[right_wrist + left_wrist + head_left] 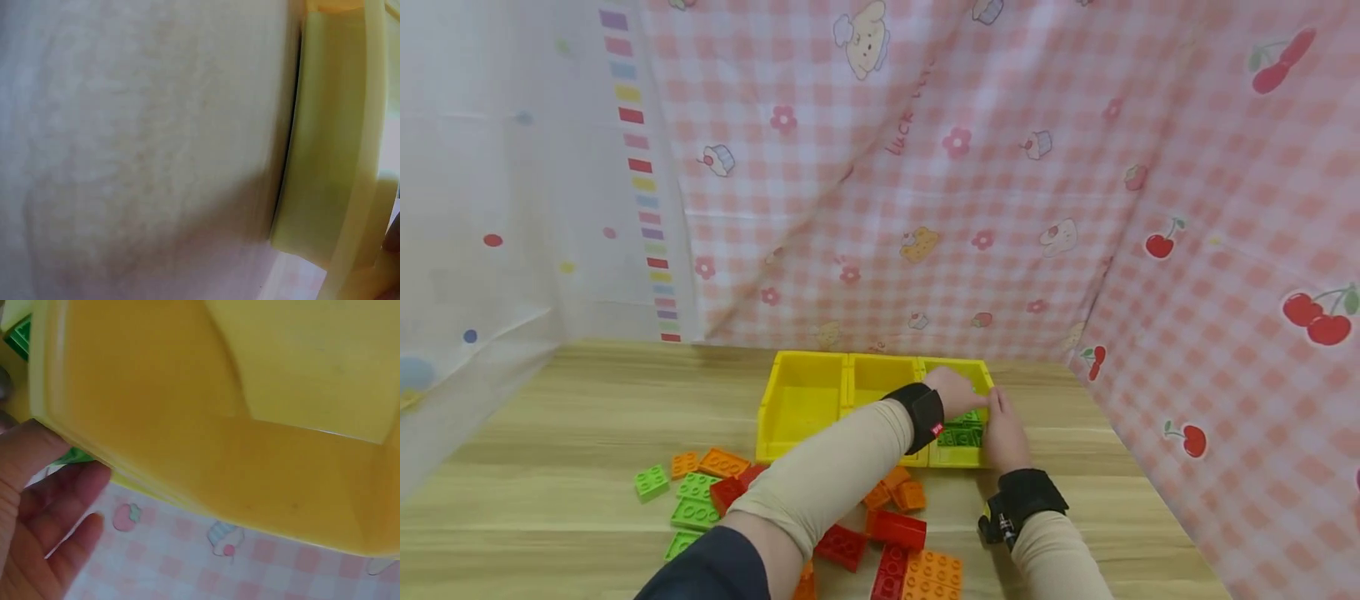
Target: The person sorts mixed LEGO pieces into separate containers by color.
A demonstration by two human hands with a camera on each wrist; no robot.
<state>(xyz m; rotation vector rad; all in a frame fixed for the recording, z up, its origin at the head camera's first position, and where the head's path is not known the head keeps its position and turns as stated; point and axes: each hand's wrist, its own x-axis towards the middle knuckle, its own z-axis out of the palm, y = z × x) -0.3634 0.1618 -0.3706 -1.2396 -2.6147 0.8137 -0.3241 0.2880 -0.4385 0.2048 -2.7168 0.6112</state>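
Note:
Three yellow bins stand side by side; the left bin (805,400) and middle bin (880,375) show bare insides. Green bricks (961,435) lie in the right bin (958,457). My left hand (953,393) reaches across the middle bin into the right one. In the left wrist view, the left hand (50,506) has bent fingers beside a green piece (74,456); a bin wall hides part, so a hold cannot be told. My right hand (1006,433) grips the right bin's outer wall near the rim, its fingers (392,237) barely showing in the right wrist view.
Loose green bricks (696,513), orange bricks (932,575) and red bricks (897,530) lie on the wooden table (587,417) in front of the bins, partly under my left arm. A checked cloth (880,208) hangs behind the bins and along the right side.

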